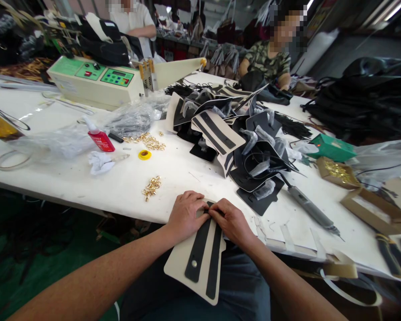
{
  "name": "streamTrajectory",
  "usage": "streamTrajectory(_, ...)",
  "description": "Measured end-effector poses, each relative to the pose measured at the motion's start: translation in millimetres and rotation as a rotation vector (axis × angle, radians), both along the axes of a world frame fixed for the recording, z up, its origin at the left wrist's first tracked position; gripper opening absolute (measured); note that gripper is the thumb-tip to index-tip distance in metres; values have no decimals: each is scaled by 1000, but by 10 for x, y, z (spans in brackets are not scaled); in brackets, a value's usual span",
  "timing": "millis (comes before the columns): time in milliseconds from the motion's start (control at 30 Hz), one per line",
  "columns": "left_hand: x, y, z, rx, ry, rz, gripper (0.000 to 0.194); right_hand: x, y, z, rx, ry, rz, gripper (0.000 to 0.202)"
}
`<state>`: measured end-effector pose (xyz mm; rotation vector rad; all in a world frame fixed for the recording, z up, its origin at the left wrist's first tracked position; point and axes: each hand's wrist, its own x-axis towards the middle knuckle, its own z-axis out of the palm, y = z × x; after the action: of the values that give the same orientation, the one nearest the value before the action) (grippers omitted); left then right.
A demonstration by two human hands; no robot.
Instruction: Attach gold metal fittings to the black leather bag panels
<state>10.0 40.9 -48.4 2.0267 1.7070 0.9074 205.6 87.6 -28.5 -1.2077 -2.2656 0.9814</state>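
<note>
A beige panel with two dark strips and a round metal snap near its lower end rests on my lap, its far end at the table edge. My left hand lies over the panel's upper left edge, thumb on the dark strip. My right hand pinches at the top of the strips, its fingertips meeting my left thumb. Whatever is between the fingertips is too small to make out. Two small heaps of gold hardware, one nearer and one farther, lie ahead on the left.
Similar panels are piled ahead. A red bottle, yellow tape roll and machine are leftward. A grey electric tool, green box and cardboard box are rightward. Two people are across the table.
</note>
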Motion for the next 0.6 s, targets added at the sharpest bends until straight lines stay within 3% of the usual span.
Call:
streamTrajectory(333, -6, 2, -18, 5, -3, -10, 15, -63, 75, -28, -40, -79, -76, 7)
streamTrajectory(600, -7, 9, -28, 11, 7, -11, 17, -109, 185, 16, -174, -163, -147, 8)
